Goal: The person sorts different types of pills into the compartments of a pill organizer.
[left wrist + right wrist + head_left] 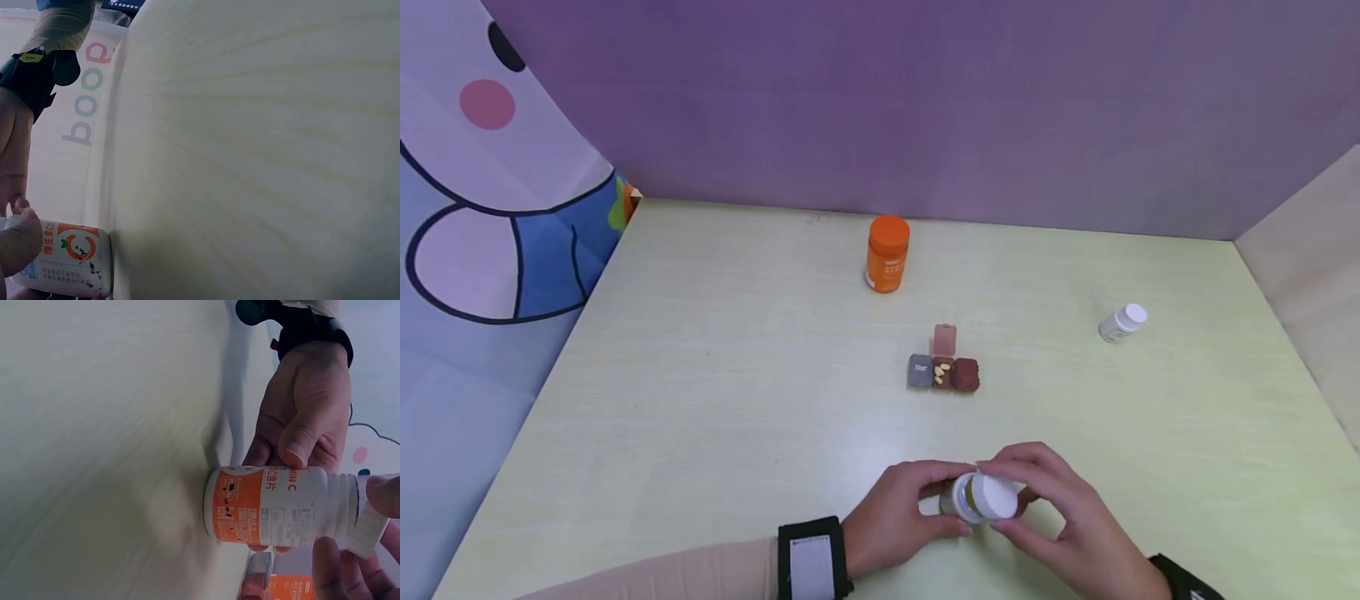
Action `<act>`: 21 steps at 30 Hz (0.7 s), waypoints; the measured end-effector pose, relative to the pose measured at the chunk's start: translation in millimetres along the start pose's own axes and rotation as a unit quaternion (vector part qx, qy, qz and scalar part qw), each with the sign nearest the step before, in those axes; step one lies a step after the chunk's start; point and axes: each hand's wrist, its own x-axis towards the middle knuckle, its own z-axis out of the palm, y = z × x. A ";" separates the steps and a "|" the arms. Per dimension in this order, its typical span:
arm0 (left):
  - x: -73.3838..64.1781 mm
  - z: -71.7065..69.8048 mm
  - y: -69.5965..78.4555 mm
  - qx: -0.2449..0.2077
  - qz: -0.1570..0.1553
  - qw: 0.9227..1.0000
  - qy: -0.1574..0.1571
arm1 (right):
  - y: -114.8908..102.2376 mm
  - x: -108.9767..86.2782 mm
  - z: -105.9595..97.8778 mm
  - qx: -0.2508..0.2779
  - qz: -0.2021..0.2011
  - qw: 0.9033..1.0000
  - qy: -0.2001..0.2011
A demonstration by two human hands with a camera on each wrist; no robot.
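Note:
A white vitamin C bottle (275,506) with an orange label stands near the front of the table. My left hand (898,512) grips its body between thumb and fingers. With thumb and fingertips my right hand (1067,508) pinches the white cap (367,531), which sits tilted at the threaded neck in the right wrist view. Beyond the hands lies a small pill box with a grey compartment (920,371), a brown one (943,383) and a dark red one (967,375). The brown one's pink lid (944,339) is up, and several pale tablets (939,372) show inside.
An orange jar (887,254) with an orange lid stands at the back middle of the table (715,333). A smaller white bottle (1122,323) stands toward the right. Behind the table rises a purple backdrop (925,108), with a cartoon-printed cloth (490,242) at the left.

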 end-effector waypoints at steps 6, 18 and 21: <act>0.2 -0.8 0.9 0.006 -0.010 1.000 -0.005 | 5.0 4.5 8.8 -0.038 -0.047 0.998 -0.005; -0.4 -1.0 0.4 0.006 -0.003 1.000 -0.007 | 6.3 4.3 12.9 -0.054 -0.034 0.998 -0.008; 0.2 -0.9 0.6 0.007 -0.004 1.000 -0.006 | 6.5 3.7 13.7 -0.045 -0.031 0.998 -0.004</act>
